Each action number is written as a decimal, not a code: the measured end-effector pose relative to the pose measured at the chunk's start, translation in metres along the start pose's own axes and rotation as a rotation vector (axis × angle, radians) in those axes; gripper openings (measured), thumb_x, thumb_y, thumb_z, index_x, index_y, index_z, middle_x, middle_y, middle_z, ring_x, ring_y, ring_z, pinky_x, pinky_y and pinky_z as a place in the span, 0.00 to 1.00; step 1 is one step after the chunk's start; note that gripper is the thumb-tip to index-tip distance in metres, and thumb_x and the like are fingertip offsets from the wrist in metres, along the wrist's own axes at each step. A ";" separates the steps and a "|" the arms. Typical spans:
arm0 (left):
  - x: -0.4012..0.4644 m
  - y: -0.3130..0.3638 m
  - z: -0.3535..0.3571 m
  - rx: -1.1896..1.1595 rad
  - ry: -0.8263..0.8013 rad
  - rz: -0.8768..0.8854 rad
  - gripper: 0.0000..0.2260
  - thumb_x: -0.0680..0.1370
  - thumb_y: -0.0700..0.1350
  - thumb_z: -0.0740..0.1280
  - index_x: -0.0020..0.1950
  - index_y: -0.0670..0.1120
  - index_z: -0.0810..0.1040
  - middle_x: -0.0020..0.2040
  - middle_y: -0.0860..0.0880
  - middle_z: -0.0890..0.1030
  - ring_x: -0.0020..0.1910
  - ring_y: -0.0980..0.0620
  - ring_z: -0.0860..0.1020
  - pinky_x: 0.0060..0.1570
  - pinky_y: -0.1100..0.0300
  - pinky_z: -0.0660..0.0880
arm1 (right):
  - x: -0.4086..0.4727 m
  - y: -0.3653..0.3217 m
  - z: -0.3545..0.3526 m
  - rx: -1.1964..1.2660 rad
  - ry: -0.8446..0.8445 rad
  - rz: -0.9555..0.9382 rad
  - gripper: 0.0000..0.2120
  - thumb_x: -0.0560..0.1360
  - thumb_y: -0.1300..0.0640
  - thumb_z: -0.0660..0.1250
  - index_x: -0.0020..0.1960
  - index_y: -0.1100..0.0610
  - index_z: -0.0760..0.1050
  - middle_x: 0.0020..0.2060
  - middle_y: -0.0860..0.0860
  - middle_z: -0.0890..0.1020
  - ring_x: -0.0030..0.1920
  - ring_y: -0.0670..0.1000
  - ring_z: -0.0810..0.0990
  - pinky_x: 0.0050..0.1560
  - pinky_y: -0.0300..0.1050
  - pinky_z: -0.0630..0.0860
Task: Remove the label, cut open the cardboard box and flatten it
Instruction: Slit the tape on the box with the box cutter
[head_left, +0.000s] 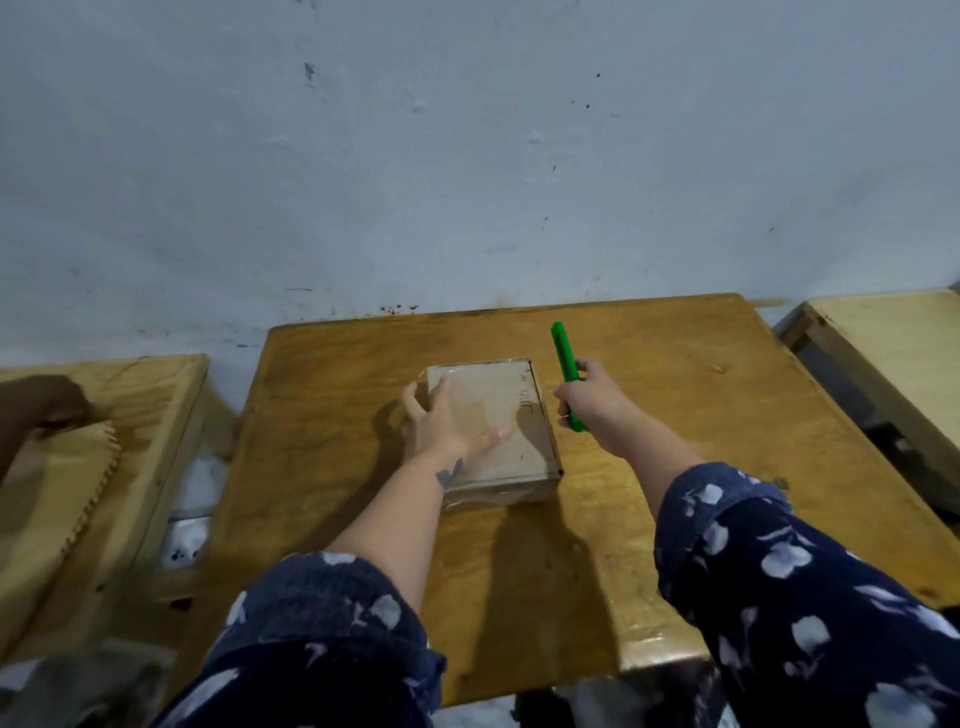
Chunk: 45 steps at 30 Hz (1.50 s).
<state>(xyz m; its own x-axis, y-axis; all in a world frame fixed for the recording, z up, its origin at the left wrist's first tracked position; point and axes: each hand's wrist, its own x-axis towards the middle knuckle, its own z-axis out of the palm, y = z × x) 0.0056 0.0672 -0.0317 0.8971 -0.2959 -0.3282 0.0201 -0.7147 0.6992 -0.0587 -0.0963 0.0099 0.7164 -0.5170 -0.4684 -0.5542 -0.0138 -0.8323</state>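
Left hand (445, 418) lies flat on the box (506, 423), fingers spread wide, gripping nothing. The box sits mid-bench (675, 415). At the box's three o'clock, the right hand (589, 397) grips a green cutter (566, 364), its far end pointing to twelve.

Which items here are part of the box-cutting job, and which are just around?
In use:
cardboard box, under the left hand
green utility knife, gripped by the right hand
wooden table

Bystanders:
side tables, left and right
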 end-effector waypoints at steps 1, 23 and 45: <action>-0.004 -0.005 -0.004 0.010 -0.002 0.003 0.44 0.67 0.57 0.76 0.77 0.56 0.55 0.77 0.52 0.42 0.73 0.39 0.58 0.67 0.42 0.64 | -0.005 0.002 0.007 -0.006 -0.028 -0.007 0.30 0.77 0.68 0.58 0.76 0.54 0.53 0.59 0.60 0.71 0.45 0.53 0.73 0.45 0.48 0.75; -0.040 -0.025 -0.024 0.135 -0.065 -0.064 0.41 0.76 0.57 0.66 0.78 0.57 0.40 0.79 0.48 0.41 0.76 0.38 0.47 0.69 0.38 0.58 | -0.044 -0.005 0.029 0.128 -0.032 -0.060 0.20 0.76 0.69 0.63 0.59 0.50 0.61 0.54 0.59 0.75 0.45 0.55 0.84 0.50 0.54 0.81; -0.047 -0.033 -0.010 0.452 0.104 -0.001 0.40 0.73 0.72 0.51 0.78 0.57 0.39 0.79 0.51 0.42 0.70 0.40 0.65 0.60 0.47 0.71 | 0.017 -0.010 0.040 -0.597 -0.089 -0.487 0.16 0.80 0.54 0.57 0.67 0.47 0.67 0.48 0.54 0.82 0.44 0.54 0.81 0.44 0.55 0.80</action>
<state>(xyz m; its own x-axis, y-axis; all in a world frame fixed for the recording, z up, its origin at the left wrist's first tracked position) -0.0329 0.1109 -0.0333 0.9370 -0.2469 -0.2471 -0.1534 -0.9263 0.3441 -0.0239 -0.0706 -0.0013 0.9552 -0.2643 -0.1334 -0.2844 -0.6937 -0.6618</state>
